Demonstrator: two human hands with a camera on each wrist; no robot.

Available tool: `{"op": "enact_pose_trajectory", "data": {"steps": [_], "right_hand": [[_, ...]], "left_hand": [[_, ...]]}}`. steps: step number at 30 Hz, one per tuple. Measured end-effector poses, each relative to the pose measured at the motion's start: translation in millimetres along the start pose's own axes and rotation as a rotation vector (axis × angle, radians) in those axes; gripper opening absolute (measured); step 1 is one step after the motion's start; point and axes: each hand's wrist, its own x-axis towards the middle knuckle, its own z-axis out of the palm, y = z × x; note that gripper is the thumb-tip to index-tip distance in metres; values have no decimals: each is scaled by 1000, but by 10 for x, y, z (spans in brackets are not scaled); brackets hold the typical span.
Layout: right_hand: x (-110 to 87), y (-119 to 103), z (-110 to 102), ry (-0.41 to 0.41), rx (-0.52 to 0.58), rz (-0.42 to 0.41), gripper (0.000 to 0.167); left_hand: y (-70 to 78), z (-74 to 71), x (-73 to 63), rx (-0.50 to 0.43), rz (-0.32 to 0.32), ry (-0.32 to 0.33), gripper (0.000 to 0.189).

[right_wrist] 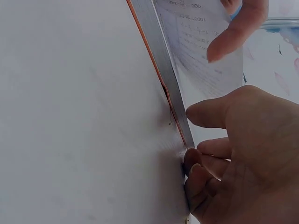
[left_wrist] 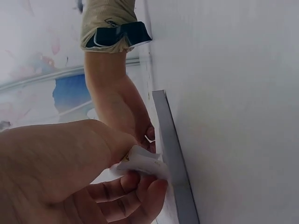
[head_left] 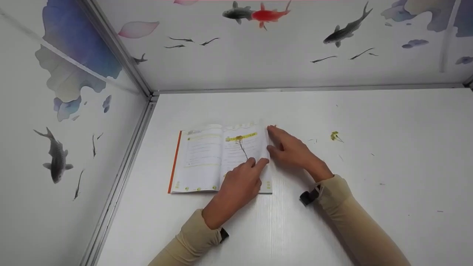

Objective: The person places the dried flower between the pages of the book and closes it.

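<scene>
An open book (head_left: 201, 159) lies on the table, and a yellow flower (head_left: 239, 139) with a thin stem is on its right page. My left hand (head_left: 240, 184) is over the lower part of that page, near the stem's end. In the left wrist view its curled fingers pinch a bent page (left_wrist: 142, 161); the thumb is largely hidden. My right hand (head_left: 295, 151) rests against the book's right edge. Its thumb touches the edge of the page block (right_wrist: 175, 84) in the right wrist view, with bent fingers at the corner.
A small yellow flower sprig (head_left: 335, 136) lies on the white table (head_left: 388, 159) to the right, among scattered plant bits. Panels printed with fish (head_left: 349, 31) stand behind and at the left. Both wrists wear dark bands (head_left: 309, 196).
</scene>
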Motion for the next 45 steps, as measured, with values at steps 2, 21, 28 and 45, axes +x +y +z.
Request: {"op": "enact_pose_trajectory", "data": {"steps": [2,21,28,45], "right_hand": [[2,-3,-12,-5,-12,8,72],[-8,-2,-52,-15,-39,23,71],[-7,-14,-76,-41,-58,71,78],[-23,-16,0,-45,-41,101,86]], "left_hand": [[8,-52,11,-9,-12,5,38],[-344,-693,6,-152,-192,96,51],[-519,-900,-26,-175,-265,94,28],[-923,-898,-134,-184,-395,19,23]]}}
